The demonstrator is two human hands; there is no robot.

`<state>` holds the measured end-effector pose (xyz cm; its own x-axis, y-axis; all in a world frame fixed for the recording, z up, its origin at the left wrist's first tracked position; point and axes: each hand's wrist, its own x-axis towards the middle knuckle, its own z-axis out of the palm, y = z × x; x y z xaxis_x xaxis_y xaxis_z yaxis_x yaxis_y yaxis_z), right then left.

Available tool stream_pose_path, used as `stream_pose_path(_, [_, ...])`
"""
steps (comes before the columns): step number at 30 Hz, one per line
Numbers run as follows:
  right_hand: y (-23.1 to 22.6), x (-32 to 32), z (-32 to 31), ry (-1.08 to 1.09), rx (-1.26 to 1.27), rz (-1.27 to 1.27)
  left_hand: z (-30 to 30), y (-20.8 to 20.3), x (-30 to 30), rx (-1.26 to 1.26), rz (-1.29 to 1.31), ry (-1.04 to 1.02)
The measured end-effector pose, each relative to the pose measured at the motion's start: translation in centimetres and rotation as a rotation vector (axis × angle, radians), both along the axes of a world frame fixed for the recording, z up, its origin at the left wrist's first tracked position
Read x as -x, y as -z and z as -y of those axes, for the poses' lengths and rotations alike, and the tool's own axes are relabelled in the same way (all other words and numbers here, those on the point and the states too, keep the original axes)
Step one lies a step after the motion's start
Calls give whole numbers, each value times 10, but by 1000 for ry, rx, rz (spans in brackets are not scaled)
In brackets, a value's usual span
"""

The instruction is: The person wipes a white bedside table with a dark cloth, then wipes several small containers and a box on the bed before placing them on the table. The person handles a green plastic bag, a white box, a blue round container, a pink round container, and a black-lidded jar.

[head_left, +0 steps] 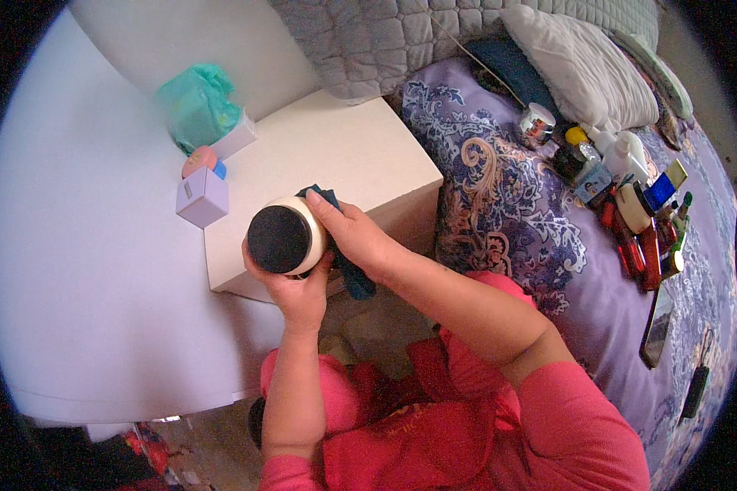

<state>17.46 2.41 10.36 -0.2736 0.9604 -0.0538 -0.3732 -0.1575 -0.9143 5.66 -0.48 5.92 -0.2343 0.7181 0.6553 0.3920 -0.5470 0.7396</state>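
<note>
Above the near edge of a white cabinet top (360, 151), I hold a cream-coloured jar (305, 260) with a wide black lid (278, 239) tilted toward me. My left hand (293, 288) is closed around its lower left side, with fingers curled under the lid. A dark teal cloth (354, 278) is in my right hand (348, 233), pressed against the jar's right side and hanging below the palm. Part of the cloth shows beyond my thumb. The underside of the jar is hidden.
On the cabinet's left stand a lilac box (203, 198), a pink round item (198, 161), a white box (236, 135) and a green plastic bag (196, 106). To the right, a bed with a purple patterned sheet (508, 221) bears several bottles and jars, a phone (657, 323) and a white pillow (581, 69).
</note>
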Motion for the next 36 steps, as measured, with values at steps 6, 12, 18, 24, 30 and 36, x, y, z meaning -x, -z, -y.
stream_pose_path(6, [29, 7, -14, 224, -235, 128, 0, 3, -6, 113, -74, -7])
stream_pose_path(12, [13, 11, 9, 335, -663, 379, -11, 24, 12, 141, 32, 78])
stream_pose_path(18, [26, 35, 40, 206, -972, 826, -33, 38, 42, 305, 872, 504])
stream_pose_path(24, [15, 27, 24, 302, -921, 849, -28, 40, 39, 216, 416, 341])
stream_pose_path(30, [4, -16, -9, 188, -901, 703, -1, -4, 5, 95, -261, 98])
stream_pose_path(36, [-4, -29, -26, 114, -513, 387, 7, -14, 6, -7, -329, 182])
